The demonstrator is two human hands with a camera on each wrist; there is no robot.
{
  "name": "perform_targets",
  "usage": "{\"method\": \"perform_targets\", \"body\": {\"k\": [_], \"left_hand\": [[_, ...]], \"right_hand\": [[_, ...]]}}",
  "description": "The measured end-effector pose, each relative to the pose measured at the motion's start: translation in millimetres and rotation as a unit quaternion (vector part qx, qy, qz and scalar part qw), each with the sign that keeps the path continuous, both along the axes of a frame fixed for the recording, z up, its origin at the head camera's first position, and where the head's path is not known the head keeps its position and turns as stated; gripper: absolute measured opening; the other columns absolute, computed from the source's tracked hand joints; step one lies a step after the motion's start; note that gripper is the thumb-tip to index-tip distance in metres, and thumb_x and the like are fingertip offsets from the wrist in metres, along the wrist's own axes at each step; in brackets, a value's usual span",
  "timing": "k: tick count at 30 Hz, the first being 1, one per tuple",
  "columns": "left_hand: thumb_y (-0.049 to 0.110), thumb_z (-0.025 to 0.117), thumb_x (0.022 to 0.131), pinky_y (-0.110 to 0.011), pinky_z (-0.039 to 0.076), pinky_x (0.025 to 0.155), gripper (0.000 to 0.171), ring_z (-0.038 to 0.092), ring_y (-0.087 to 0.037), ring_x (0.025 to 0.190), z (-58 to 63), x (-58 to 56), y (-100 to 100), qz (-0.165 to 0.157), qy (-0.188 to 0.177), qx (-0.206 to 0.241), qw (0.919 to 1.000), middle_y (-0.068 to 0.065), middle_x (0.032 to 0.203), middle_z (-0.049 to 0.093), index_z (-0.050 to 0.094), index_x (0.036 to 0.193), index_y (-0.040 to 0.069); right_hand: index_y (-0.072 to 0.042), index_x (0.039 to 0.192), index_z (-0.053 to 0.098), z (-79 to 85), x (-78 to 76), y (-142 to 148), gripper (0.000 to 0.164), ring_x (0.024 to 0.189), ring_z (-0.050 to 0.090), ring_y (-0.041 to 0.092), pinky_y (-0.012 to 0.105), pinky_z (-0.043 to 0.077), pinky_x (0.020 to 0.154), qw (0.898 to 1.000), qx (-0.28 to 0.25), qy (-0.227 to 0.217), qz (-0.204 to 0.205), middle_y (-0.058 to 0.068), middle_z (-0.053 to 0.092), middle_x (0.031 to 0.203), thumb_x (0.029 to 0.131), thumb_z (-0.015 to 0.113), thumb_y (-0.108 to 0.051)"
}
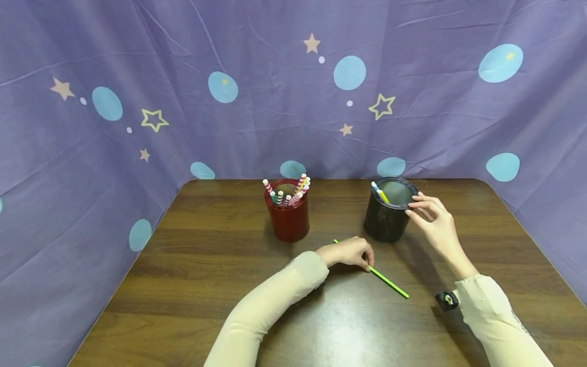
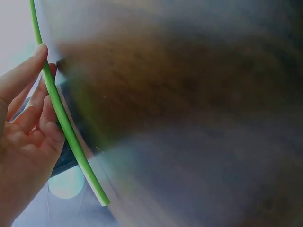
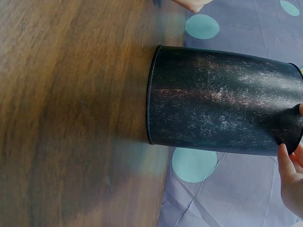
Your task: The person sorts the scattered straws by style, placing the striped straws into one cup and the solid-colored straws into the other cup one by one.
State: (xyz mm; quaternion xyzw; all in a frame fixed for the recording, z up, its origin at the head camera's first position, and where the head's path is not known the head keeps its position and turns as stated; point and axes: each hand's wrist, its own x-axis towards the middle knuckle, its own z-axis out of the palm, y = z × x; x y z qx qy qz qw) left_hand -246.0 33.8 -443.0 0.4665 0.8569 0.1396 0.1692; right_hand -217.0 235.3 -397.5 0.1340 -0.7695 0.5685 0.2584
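My left hand (image 1: 350, 252) pinches a green straw (image 1: 389, 283) between thumb and fingertips, low over the table. In the left wrist view the straw (image 2: 71, 135) runs past the thumb and across the fingers. At the right stands an upright black bucket-like container (image 1: 384, 220), with a blue straw (image 1: 375, 187) and a yellow straw (image 1: 383, 197) leaning in it. My right hand (image 1: 435, 221) grips its rim at the right side. The right wrist view shows the thumb (image 3: 284, 161) against the container's wall (image 3: 218, 99) near the top.
An upright red container (image 1: 290, 223) stands left of the black one, holding several striped straws (image 1: 300, 184). Both are near the back of the brown wooden table (image 1: 206, 285). Behind hangs a purple curtain (image 1: 275, 122) with stars and blue ovals.
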Motion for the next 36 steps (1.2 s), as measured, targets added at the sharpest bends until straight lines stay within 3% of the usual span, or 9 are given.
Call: {"method": "perform_targets", "body": {"k": [1,7,8,11,15,21,36], "left_hand": [[0.018,0.073,0.071,-0.003,0.037,0.058,0.006,0.048,0.006,0.062,0.1,0.5,-0.3,0.004,-0.004,0.004,1.0,0.011,0.069,0.063,0.07,0.075,0.015],[0.016,0.072,0.072,-0.003,0.038,0.057,0.006,0.049,0.007,0.061,1.5,4.2,-2.7,0.007,-0.026,0.035,0.999,0.009,0.07,0.064,0.069,0.076,0.013],[0.016,0.072,0.073,-0.003,0.038,0.057,0.006,0.049,0.007,0.061,2.0,4.6,-3.2,0.006,-0.024,0.041,0.9988,0.009,0.07,0.064,0.069,0.077,0.013],[0.016,0.072,0.073,-0.003,0.038,0.057,0.006,0.048,0.007,0.06,3.5,5.6,-5.6,0.002,-0.013,0.066,0.9977,0.009,0.071,0.063,0.069,0.077,0.013],[0.014,0.072,0.073,-0.003,0.039,0.057,0.007,0.048,0.006,0.06,7.9,7.2,-9.7,0.001,-0.016,0.11,0.9938,0.006,0.073,0.065,0.069,0.078,0.011],[0.01,0.071,0.073,-0.005,0.041,0.059,0.008,0.05,0.003,0.062,16.2,9.3,-16.5,0.002,-0.031,0.166,0.9857,0.001,0.077,0.065,0.068,0.08,0.007],[0.008,0.072,0.072,-0.009,0.046,0.062,0.009,0.052,0.001,0.065,31.0,10.0,-27.7,0.029,-0.043,0.256,0.9652,-0.003,0.077,0.065,0.066,0.079,0.004]], "right_hand": [[0.013,0.092,0.06,-12.6,-8.9,6.6,0.017,0.119,0.043,0.02,0.015,0.041,0.091,0.999,-0.023,0.006,0.023,0.015,0.054,0.106,0.077,0.063,0.006],[0.003,0.093,0.064,-41.5,-29.3,21.9,0.019,0.121,0.041,0.019,0.017,0.041,0.093,0.997,-0.057,0.018,0.055,0.01,0.054,0.109,0.075,0.069,-0.004],[0.003,0.093,0.064,-41.0,-29.2,21.7,0.02,0.121,0.041,0.018,0.016,0.04,0.092,0.999,-0.036,0.018,0.035,0.01,0.054,0.11,0.075,0.069,-0.003],[0.0,0.096,0.065,-70.7,-50.6,36.9,0.021,0.121,0.041,0.018,0.017,0.041,0.092,0.998,-0.031,0.034,0.035,0.009,0.054,0.113,0.074,0.069,-0.002],[-0.004,0.097,0.066,-93.8,-66.0,48.8,0.023,0.121,0.041,0.02,0.019,0.042,0.092,0.999,-0.007,0.039,0.011,0.008,0.054,0.114,0.074,0.069,-0.002],[-0.009,0.096,0.066,-99.1,-70.0,52.3,0.024,0.121,0.041,0.021,0.021,0.042,0.092,0.999,-0.008,0.041,0.009,0.007,0.055,0.113,0.073,0.071,-0.004],[-0.006,0.096,0.066,-97.1,-68.0,51.9,0.025,0.121,0.041,0.022,0.022,0.042,0.093,0.998,-0.014,0.051,0.016,0.008,0.054,0.113,0.073,0.07,-0.002]]}}
